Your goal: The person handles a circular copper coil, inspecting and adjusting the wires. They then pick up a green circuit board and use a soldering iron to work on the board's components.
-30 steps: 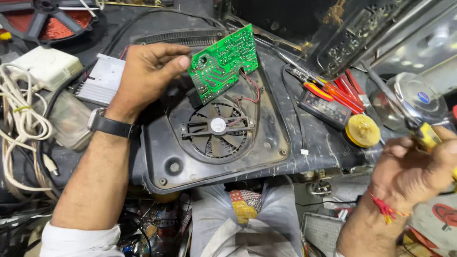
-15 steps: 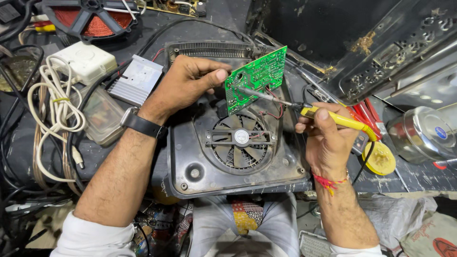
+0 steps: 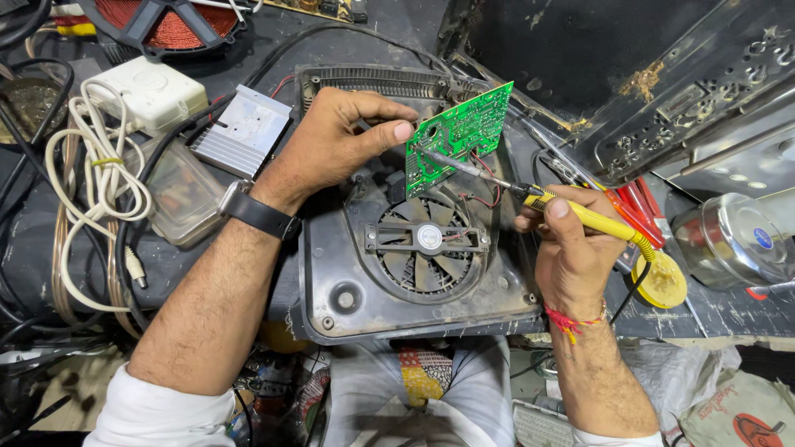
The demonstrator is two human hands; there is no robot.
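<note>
Workbench surface (image 3: 397, 33) is dark and crowded, and on it lies a black plastic housing (image 3: 348, 290) with a round cooling fan (image 3: 428, 240) in its middle. Beside the housing, to the left, are a coiled pale cable (image 3: 91, 182), a white box (image 3: 145, 91) and a ribbed metal heat sink (image 3: 240, 132). A steel pot (image 3: 733, 244) stands at the right. The left hand (image 3: 331, 145) grasps a green circuit board (image 3: 455, 136) by its edge, thumb and fingers pinching it upright above the fan. The right hand (image 3: 571, 257) is clenched around a yellow soldering iron (image 3: 580, 213), and its metal tip touches the board. A black watch (image 3: 258, 211) sits on the left wrist.
</note>
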